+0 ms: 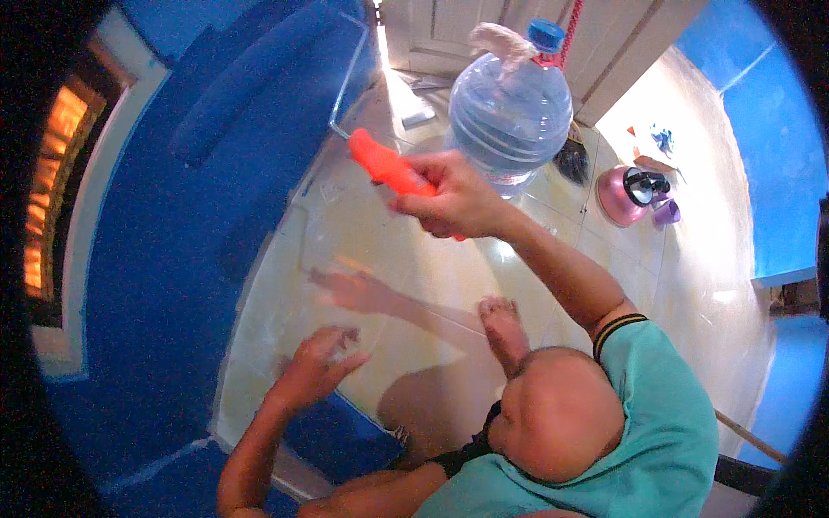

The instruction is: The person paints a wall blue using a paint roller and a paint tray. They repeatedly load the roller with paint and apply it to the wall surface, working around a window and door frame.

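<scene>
My right hand [456,197] grips the orange handle [392,168] of a paint roller, fingers wrapped around it. Its bent metal wire frame [346,78] reaches up to the blue wall [149,259] on the left. The roller's sleeve blends into the dark blue there, so I cannot tell its exact outline or contact. Lower down, my left hand [320,359] is empty, its fingers curved and apart above the tiled floor, near the foot of the wall. A shadow of the right hand and roller falls on the floor tiles [414,259] between both hands.
A large clear water bottle [511,123] with a blue cap stands before a panelled door [447,32]. Behind it shows a broom's dark bristles [573,155]. A pink kettle [618,197] and a purple cup [666,212] sit to the right. A white-framed opening [120,175] interrupts the left wall.
</scene>
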Action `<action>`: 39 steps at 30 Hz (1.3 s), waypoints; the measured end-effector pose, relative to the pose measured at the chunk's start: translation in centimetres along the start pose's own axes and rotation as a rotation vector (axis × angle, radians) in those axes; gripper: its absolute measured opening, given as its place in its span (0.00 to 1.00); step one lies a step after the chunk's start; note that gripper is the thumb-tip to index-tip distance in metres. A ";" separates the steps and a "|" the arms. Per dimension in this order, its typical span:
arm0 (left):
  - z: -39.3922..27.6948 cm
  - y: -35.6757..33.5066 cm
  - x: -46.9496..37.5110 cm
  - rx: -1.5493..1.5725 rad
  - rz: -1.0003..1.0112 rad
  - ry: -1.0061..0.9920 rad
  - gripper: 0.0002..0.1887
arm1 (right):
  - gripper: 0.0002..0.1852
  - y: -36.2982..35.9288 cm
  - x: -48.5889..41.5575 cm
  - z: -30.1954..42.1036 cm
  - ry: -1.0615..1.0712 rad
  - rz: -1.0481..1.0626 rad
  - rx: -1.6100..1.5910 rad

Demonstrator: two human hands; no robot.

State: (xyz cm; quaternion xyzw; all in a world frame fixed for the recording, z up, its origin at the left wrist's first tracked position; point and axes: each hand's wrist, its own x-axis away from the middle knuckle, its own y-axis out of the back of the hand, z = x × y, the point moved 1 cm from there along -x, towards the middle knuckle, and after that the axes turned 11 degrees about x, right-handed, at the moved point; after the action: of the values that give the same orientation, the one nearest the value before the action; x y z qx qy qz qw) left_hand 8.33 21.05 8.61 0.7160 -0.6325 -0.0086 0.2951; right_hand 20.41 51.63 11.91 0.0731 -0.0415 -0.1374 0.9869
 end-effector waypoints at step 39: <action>-0.8 -0.6 -21.4 0.314 -0.389 0.420 0.23 | 0.16 -1.2 -5.8 -18.9 -0.091 0.019 0.041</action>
State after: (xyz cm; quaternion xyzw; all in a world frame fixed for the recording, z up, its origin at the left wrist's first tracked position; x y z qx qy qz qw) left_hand 4.95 40.86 1.31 0.8465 -0.4026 0.1808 0.2978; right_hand 16.44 54.65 -7.23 0.0865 -0.0896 -0.1304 0.9836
